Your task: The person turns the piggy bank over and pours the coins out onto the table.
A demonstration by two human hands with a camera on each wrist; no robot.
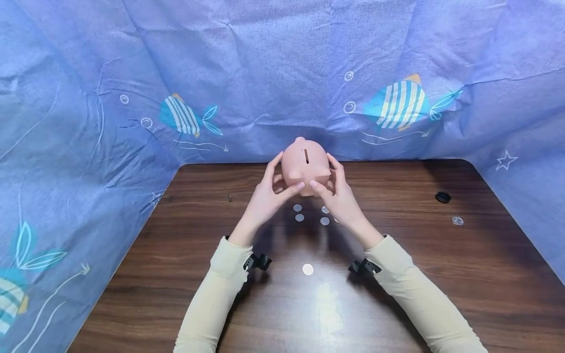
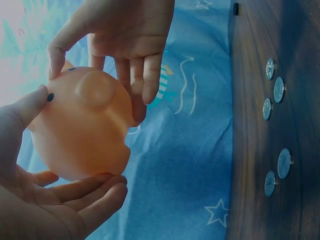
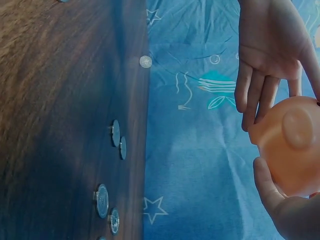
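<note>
A pink piggy bank (image 1: 306, 159) is held up off the table between both hands, its coin slot facing up in the head view. My left hand (image 1: 264, 198) grips its left side, thumb on the near face and fingers round the side and below. From the right, my right hand (image 1: 343, 198) holds it the same way. The left wrist view shows the piggy bank's (image 2: 85, 135) snout and black eyes near the left thumb. Several silver coins (image 1: 299, 217) lie on the table below; one is partly hidden by the right hand.
A single coin (image 1: 307, 269) lies nearer on the brown wooden table (image 1: 388, 294), between the forearms. Towards the right sit a black round cap (image 1: 443, 197) and another coin (image 1: 457, 221). A blue fish-print cloth (image 1: 282, 73) hangs behind and at the sides.
</note>
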